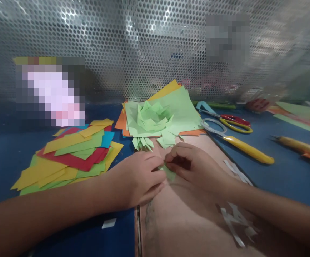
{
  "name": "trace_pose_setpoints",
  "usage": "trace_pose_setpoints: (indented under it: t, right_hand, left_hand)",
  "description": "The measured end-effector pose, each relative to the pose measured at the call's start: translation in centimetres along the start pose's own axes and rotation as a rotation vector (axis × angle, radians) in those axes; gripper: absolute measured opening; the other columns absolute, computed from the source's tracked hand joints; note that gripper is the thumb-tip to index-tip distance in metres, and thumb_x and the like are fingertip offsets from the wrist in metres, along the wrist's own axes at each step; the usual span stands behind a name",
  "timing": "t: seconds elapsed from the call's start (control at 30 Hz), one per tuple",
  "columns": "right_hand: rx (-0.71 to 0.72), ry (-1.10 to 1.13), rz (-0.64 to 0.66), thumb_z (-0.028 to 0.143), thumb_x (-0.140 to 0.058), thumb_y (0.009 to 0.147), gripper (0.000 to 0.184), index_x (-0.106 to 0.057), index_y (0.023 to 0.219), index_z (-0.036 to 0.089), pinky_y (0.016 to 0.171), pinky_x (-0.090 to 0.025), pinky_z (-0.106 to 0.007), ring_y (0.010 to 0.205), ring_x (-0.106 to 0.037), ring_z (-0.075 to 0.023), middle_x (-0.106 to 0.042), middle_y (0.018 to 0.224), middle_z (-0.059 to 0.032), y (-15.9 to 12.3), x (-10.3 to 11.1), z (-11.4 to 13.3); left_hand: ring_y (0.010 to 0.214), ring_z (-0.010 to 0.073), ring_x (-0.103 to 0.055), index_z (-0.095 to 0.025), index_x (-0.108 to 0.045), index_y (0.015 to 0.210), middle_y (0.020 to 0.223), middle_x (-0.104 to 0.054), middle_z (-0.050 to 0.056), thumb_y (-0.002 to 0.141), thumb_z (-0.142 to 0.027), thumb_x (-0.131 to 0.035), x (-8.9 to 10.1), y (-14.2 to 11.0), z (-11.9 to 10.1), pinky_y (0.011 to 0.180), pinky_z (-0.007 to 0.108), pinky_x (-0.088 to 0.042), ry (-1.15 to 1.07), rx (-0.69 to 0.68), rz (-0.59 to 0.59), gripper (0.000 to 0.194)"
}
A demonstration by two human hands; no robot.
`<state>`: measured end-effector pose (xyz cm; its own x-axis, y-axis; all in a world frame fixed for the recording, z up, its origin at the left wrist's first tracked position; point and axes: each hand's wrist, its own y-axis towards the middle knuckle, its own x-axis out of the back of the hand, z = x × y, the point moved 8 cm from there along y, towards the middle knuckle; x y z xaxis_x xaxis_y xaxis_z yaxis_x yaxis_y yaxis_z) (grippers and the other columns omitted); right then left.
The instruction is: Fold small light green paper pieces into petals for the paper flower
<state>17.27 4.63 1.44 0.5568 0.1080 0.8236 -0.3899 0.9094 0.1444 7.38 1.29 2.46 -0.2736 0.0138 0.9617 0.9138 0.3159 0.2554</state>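
Observation:
Between my hands, low over the pinkish board [184,214], is a small piece of light green paper [172,175], partly hidden by fingers. My right hand [195,164] pinches its upper edge between thumb and fingers. Curled fingers of my left hand [141,178] close on its left side, their tips mostly out of sight. Just beyond lie folded green paper pieces [143,143] and more green pieces [168,138]. A ring of folded, interlocked green paper [155,117] with pointed tips rests on a stack of green sheets [183,107].
Left of the board, coloured paper strips [71,157] form a pile. On the right lie scissors with red and yellow handles [235,121], another tool with a yellow grip [248,150] and a yellow, pointed tool [299,146]. White paper scraps [232,221] are scattered about. A perforated metal sheet [106,46] stands behind.

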Motion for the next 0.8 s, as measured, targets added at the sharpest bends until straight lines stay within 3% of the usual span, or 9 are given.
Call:
trace_pose_setpoints:
  t: [0.23,0.53,0.73,0.8]
  right_hand:
    - [0.037,-0.060,0.024,0.009,-0.054,0.069,0.014,-0.056,0.079,0.019,0.061,-0.038,-0.025,0.069,-0.049,-0.0140,-0.056,0.080,-0.0012,0.22,0.10,0.38]
    - [-0.018,-0.003,0.029,0.010,-0.052,0.070,0.010,-0.053,0.073,0.019,0.054,-0.035,-0.023,0.060,-0.046,-0.0118,-0.056,0.069,0.0016,0.20,-0.40,-0.26]
    - [-0.018,0.028,0.061,0.014,-0.044,0.082,0.015,-0.057,0.082,0.020,0.057,-0.037,-0.023,0.064,-0.051,-0.0122,-0.060,0.075,0.0007,0.03,-0.23,-0.18]
    - [0.018,-0.027,0.046,0.010,-0.045,0.080,0.017,-0.058,0.084,0.020,0.060,-0.038,-0.024,0.068,-0.052,-0.0132,-0.060,0.077,-0.0001,0.03,0.04,0.12]
  left_hand:
    - [0.084,0.0220,-0.050,-0.013,-0.058,0.079,0.089,-0.057,0.010,0.092,-0.024,-0.037,0.04,-0.10,0.12,0.078,0.037,-0.042,-0.048,0.017,-0.010,0.027]
    - [0.087,0.0223,-0.052,-0.012,-0.058,0.081,0.092,-0.059,0.010,0.091,-0.024,-0.037,-0.07,-0.11,-0.05,0.080,0.038,-0.042,-0.062,-0.002,-0.008,0.026]
    - [0.087,0.0220,-0.052,-0.011,-0.058,0.080,0.088,-0.058,0.010,0.091,-0.024,-0.039,-0.07,-0.12,-0.09,0.081,0.038,-0.043,-0.075,-0.011,-0.009,0.025]
    - [0.087,0.0219,-0.053,-0.012,-0.057,0.079,0.088,-0.058,0.009,0.091,-0.024,-0.038,-0.06,-0.08,-0.11,0.082,0.038,-0.043,-0.076,-0.014,-0.014,0.026]
